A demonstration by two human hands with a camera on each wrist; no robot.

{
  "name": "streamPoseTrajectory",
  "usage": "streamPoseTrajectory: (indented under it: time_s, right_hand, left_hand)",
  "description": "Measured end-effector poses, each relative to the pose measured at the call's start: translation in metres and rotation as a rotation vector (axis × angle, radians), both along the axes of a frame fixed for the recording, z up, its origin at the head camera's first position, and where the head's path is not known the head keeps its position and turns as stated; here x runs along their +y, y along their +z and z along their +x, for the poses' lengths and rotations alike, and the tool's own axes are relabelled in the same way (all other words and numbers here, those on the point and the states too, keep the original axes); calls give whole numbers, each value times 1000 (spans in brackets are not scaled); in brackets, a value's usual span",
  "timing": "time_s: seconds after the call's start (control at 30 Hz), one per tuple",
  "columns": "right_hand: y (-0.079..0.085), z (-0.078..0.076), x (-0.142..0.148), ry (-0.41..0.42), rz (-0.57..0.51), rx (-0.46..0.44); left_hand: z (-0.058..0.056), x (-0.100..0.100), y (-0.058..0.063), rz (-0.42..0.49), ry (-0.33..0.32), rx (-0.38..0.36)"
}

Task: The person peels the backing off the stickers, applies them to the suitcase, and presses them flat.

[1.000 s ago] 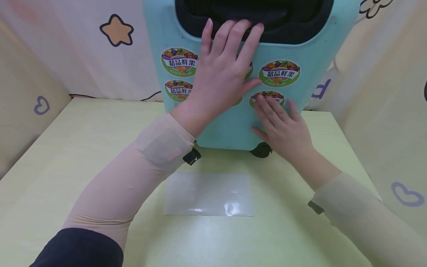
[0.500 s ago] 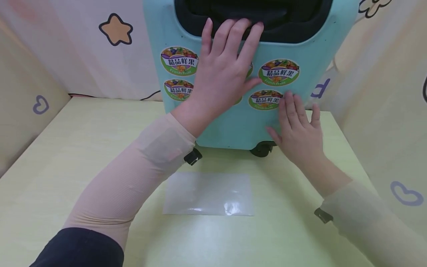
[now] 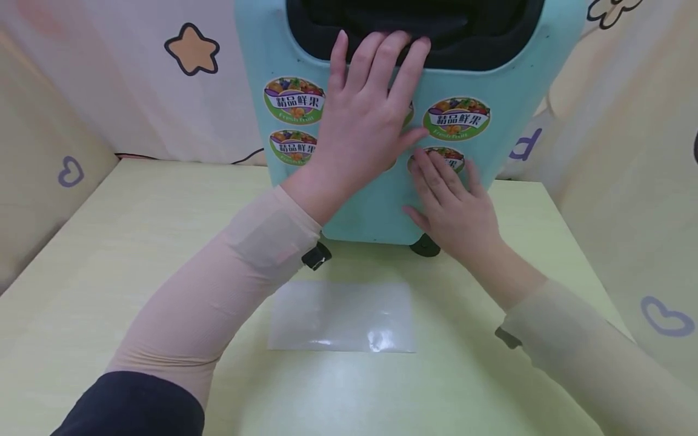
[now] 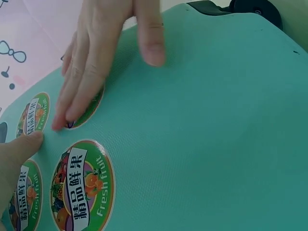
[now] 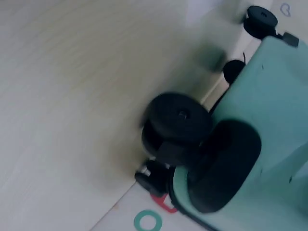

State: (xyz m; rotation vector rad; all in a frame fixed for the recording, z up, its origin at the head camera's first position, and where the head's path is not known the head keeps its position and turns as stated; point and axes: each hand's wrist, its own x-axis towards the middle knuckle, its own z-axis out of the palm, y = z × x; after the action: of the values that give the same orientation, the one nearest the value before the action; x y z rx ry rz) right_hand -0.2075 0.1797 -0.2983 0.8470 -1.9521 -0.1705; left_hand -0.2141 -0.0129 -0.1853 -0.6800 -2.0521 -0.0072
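A light blue suitcase (image 3: 360,212) stands upright on the table, with several oval fruit stickers on its front. My left hand (image 3: 365,115) lies spread on the suitcase, fingertips over the lower edge of the black recessed panel (image 3: 480,54); it covers part of the middle stickers. The straight fingers of my right hand (image 3: 457,212) rest on the lower right sticker (image 3: 451,156) and partly hide it. In the left wrist view, that hand's fingers (image 4: 89,77) lie over the sticker, while my left thumb (image 4: 24,147) shows at the left beside a lower sticker (image 4: 83,185).
A glossy clear sheet (image 3: 343,318) lies flat on the pale table (image 3: 349,393), in front of the suitcase. Black wheels (image 5: 178,118) show under the suitcase in the right wrist view. Patterned curtains (image 3: 109,79) stand behind and at both sides.
My right hand slid right to the suitcase's edge, uncovering the lower right sticker, then came back left over it. My left hand has stayed in place.
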Motion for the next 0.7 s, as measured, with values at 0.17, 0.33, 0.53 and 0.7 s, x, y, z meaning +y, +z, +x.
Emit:
streamPoseTrajectory:
  time_s: [0.17,0.33,0.53,0.7]
  right_hand:
    - [3,4,12,-42,-67,-14]
    - [3,5,20,-77,-99,3]
    - [-2,9,30,-113,-125,-23]
    - [-7,9,37,-126,-141,-28]
  left_hand:
    - [0,1,1,-12,10,-7]
    - [1,2,2,-9,15,-12]
    - [0,3,1,-1,13,-21]
    - [-2,1,0,-2,7,-16]
